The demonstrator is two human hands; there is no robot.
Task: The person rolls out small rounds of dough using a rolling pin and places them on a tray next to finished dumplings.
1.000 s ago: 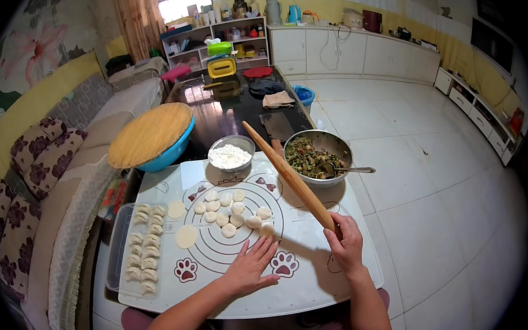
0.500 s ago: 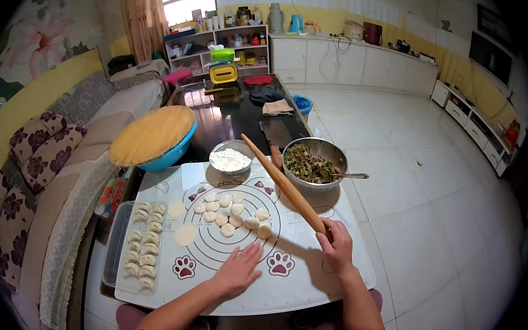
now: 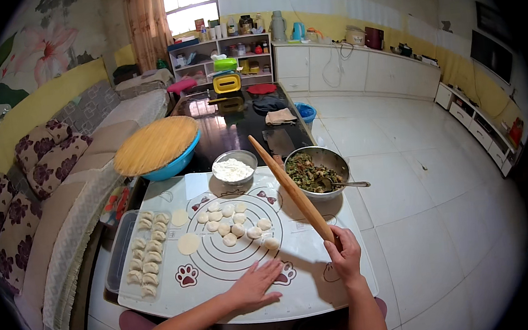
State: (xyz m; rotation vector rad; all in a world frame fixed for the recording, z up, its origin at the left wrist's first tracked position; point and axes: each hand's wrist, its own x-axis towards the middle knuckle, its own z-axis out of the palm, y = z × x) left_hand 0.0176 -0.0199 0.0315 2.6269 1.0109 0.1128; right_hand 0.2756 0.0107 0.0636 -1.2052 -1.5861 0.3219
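My left hand lies palm down on the white printed pastry mat, fingers stretched out, holding nothing. Closed round the near end of a long tapered wooden rolling pin is my right hand; the pin is raised and slants away to the upper left. Several small dough pieces lie on the mat's circles, the nearest just beyond my left fingertips. To their left are two flat round dough wrappers. Folded dumplings stand in rows in a clear tray at the mat's left side.
A bowl of white flour sits at the mat's far edge. Right of it is a steel bowl of chopped filling with a spoon. A round woven lid covers a blue basin. Behind stands a dark glossy table.
My left hand has slid right and a little nearer over the mat. My right hand still grips the rolling pin. The whole view has shifted slightly.
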